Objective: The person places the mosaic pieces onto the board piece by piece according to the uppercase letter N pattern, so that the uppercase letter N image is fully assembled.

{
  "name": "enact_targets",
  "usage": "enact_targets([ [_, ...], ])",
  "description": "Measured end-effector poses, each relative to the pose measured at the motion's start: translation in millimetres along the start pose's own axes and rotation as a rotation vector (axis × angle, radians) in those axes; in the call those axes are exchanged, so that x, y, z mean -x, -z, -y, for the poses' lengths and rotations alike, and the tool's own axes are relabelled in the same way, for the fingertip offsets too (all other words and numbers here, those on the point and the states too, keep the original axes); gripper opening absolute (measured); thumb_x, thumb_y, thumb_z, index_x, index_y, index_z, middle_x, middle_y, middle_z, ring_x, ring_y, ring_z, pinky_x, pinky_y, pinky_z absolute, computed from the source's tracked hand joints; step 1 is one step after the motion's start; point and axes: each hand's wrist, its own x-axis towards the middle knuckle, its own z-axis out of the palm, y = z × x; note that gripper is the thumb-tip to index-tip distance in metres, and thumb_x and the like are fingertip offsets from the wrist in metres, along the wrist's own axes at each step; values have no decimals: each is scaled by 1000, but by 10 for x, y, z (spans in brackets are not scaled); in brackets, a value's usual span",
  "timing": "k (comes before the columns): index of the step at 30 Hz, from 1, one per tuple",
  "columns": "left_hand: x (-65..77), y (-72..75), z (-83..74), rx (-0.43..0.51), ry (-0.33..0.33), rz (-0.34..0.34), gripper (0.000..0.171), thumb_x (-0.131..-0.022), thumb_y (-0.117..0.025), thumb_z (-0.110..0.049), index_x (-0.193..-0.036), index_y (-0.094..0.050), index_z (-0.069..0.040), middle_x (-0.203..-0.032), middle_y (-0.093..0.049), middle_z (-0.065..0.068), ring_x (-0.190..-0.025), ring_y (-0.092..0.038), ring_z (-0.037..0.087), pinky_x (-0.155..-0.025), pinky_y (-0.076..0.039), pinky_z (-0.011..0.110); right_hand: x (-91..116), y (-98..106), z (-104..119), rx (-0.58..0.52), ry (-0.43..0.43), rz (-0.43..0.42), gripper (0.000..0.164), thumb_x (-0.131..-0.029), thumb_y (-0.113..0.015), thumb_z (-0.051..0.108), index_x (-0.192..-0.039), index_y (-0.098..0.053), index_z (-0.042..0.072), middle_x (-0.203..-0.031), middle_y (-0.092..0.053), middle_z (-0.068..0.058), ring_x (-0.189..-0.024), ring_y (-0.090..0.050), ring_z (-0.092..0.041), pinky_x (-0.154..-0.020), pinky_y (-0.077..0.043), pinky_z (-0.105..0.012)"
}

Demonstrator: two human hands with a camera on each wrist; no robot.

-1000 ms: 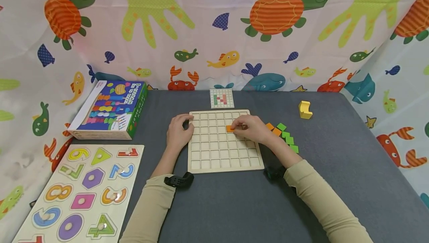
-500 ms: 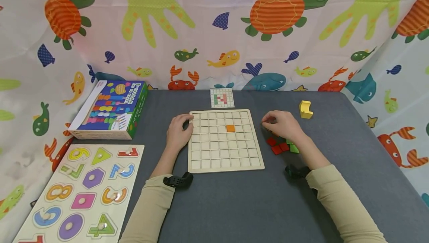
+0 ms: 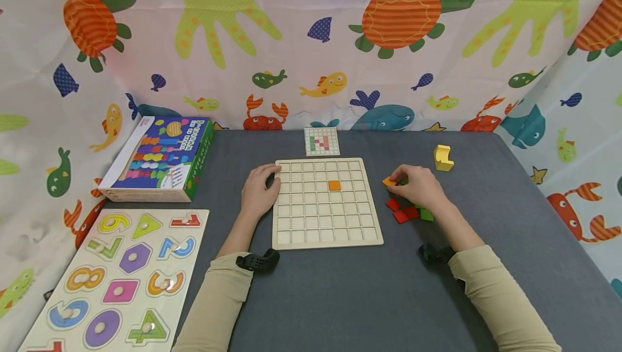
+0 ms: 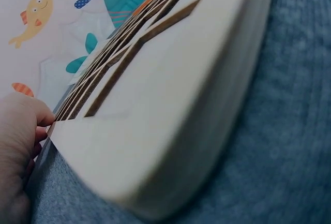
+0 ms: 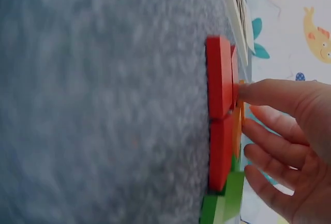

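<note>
My left hand (image 3: 260,189) grips the left edge of a wooden grid board (image 3: 328,246) near its far corner. In the left wrist view, the thumb of that hand (image 4: 20,136) lies at the rim of the board (image 4: 155,131), other fingertips just beyond. One orange square tile (image 3: 334,185) sits in a cell of the upper half. Right of the board, my right hand (image 3: 419,185) pinches another orange tile (image 3: 388,181) between thumb and forefinger, the remaining fingers loosely bent. Below that hand lie red tiles (image 3: 400,216) and green tiles (image 3: 426,215), partly covered by it.
A small card with a coloured grid pattern (image 3: 322,141) lies behind the board. A yellow curved block (image 3: 443,158) stands at the back right. On the left are a box (image 3: 160,152) and a number-and-shape peg puzzle (image 3: 116,276). A printed curtain (image 3: 311,33) borders the table.
My right hand has let go of the orange tile in the board, moved right to the loose tiles and come down onto another orange one. The left hand stays at the board's edge.
</note>
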Motion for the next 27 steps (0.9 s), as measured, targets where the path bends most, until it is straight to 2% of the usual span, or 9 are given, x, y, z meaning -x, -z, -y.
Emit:
enact_targets([
  [7, 1, 4, -1, 1, -1, 8, 35, -99, -52, -21, -132, -63, -17, -139, -53, 1, -134, -40, 23, -107, -32, 54, -2, -129, 231, -135, 37, -15, 25, -86, -76, 22, -105, -68, 8, -104, -69, -11, -95, -63, -27, -80, -51, -44],
  [9, 4, 7, -4, 2, -5, 6, 35, -99, -53, -21, -132, -63, -17, -139, -53, 2, -134, -40, 23, -108, -32, 54, -7, -194, 337, -162, 75, -10, 24, -85, -77, 22, -104, -69, 9, -101, -69, -9, -92, -63, -25, -79, -52, -43],
  [13, 4, 6, -1, 1, -11, 3, 35, -99, -53, -20, -133, -62, -17, -139, -54, 2, -134, -40, 23, -108, -32, 53, -22, -331, 562, -205, 203, 17, 20, -82, -79, 18, -99, -71, 10, -95, -70, -4, -86, -64, -20, -76, -53, -38],
  [19, -8, -1, 7, -10, -17, 0, 35, -99, -54, -20, -132, -63, -16, -139, -54, 2, -135, -40, 23, -107, -32, 54, -71, -464, 792, -212, 345, 56, 14, -83, -77, 10, -96, -72, 10, -94, -68, -2, -84, -62, -18, -75, -55, -35],
  [27, -2, 0, 8, 1, -9, 4, 34, -98, -55, -19, -130, -65, -15, -138, -54, 4, -135, -40, 24, -107, -32, 56, -93, -506, 832, -192, 433, 62, 11, -83, -74, 3, -94, -72, 6, -91, -67, -5, -80, -60, -20, -72, -53, -34],
])
